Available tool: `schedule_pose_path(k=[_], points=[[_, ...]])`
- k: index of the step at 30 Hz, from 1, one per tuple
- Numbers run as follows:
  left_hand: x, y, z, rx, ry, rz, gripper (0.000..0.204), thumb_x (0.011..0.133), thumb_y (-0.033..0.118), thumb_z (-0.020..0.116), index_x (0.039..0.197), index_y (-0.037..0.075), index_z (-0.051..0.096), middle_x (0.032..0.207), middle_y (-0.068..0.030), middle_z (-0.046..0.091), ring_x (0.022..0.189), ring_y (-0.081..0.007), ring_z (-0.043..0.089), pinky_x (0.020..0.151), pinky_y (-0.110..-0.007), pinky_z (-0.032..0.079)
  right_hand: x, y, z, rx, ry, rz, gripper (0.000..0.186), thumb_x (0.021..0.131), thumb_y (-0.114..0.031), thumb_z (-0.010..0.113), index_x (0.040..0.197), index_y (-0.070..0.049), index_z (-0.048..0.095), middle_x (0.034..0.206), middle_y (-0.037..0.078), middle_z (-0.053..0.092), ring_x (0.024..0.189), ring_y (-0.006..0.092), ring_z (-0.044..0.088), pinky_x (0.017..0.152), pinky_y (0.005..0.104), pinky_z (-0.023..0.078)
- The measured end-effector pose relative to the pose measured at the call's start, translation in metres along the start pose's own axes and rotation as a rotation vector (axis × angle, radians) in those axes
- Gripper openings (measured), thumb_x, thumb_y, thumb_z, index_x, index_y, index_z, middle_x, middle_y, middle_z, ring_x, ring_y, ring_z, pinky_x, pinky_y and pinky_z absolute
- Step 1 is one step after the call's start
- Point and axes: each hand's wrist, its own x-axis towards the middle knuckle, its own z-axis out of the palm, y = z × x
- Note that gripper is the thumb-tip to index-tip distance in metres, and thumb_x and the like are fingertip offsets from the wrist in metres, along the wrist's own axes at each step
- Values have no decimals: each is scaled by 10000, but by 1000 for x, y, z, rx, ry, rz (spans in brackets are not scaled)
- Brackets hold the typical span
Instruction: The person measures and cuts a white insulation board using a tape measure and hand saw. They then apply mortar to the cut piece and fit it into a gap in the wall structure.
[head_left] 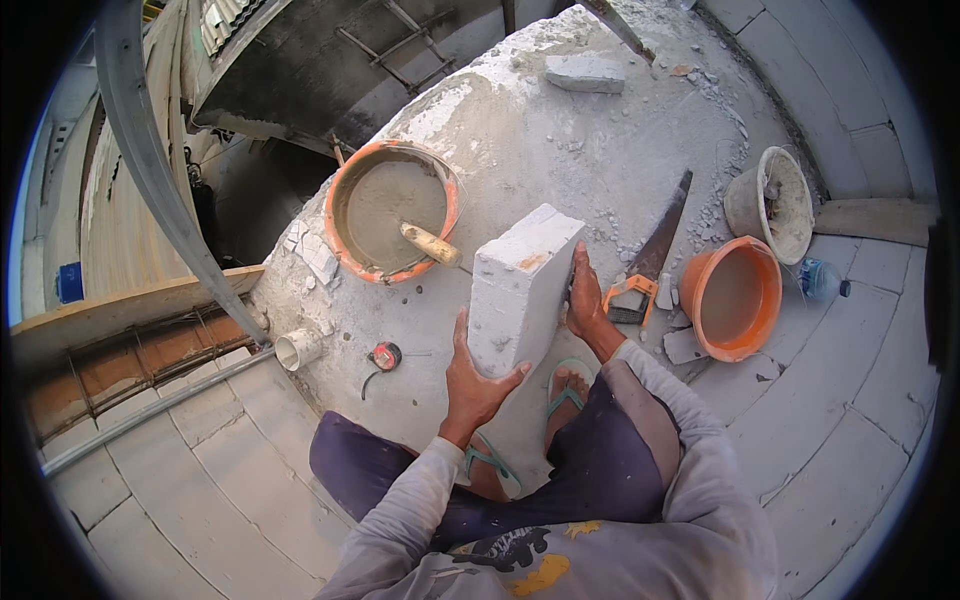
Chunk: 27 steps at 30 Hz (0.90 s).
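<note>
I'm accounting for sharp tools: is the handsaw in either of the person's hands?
No, the handsaw lies on the concrete surface, while the left hand and right hand hold the white block.

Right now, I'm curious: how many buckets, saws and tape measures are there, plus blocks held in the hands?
Buckets: 3 (left orange bucket, right orange bucket, whitish bucket)
Saws: 1 (handsaw)
Tape measures: 1 (red-and-black tape measure)
Held blocks: 1 (white block, between left hand and right hand)
Total: 6
</note>
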Motion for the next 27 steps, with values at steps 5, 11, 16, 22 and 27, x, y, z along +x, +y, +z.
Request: schedule_pose_path(k=[5, 11, 16, 22, 27], points=[[-24, -9, -26, -114, 54, -168, 693, 756, 203, 900, 1300, -38, 545, 1085, -205, 718, 989, -301, 712, 907, -399, 563, -7, 4, -25, -757, -365, -232, 595, 1089, -513, 476, 1461, -53, 543, 1439, 99, 560, 1340, 249, 505, 1101, 355, 443], [-36, 1, -109, 227, -55, -41, 748, 702, 216, 909, 1323, -45, 583, 1152, -209, 726, 1059, -300, 727, 940, -410, 560, -35, 125, -80, -1743, -433, -440, 458, 991, -245, 662, 1434, -143, 602, 1439, 78, 545, 1311, 302, 520, 1103, 428, 466], [-13, 11, -138, 445, -172, 32, 840, 632, 294, 924, 1344, -15, 604, 1151, -237, 736, 1049, -358, 749, 923, -437, 582, -37, 129, -69, -1191, -321, -712, 354, 985, -209, 654, 1319, -91, 650, 1212, 173, 620, 1159, 401, 549, 1103, 461, 446], [30, 8, -98, 517, -271, 194, 847, 650, 367, 902, 1361, 12, 607, 1142, -216, 747, 1037, -377, 743, 903, -445, 583, -23, 76, -163, -1130, 921, -121, 568, 946, -315, 747, 1352, 0, 506, 1339, 259, 573, 1288, 385, 555, 1075, 490, 421], [65, -20, -69, 594, -311, 304, 853, 650, 387, 893, 1364, 17, 607, 1161, -210, 742, 1041, -380, 735, 916, -449, 573, 4, 56, -196, -684, 618, 157, 610, 870, -301, 778, 1318, 27, 523, 1285, 259, 624, 1237, 406, 605, 1011, 468, 483]])
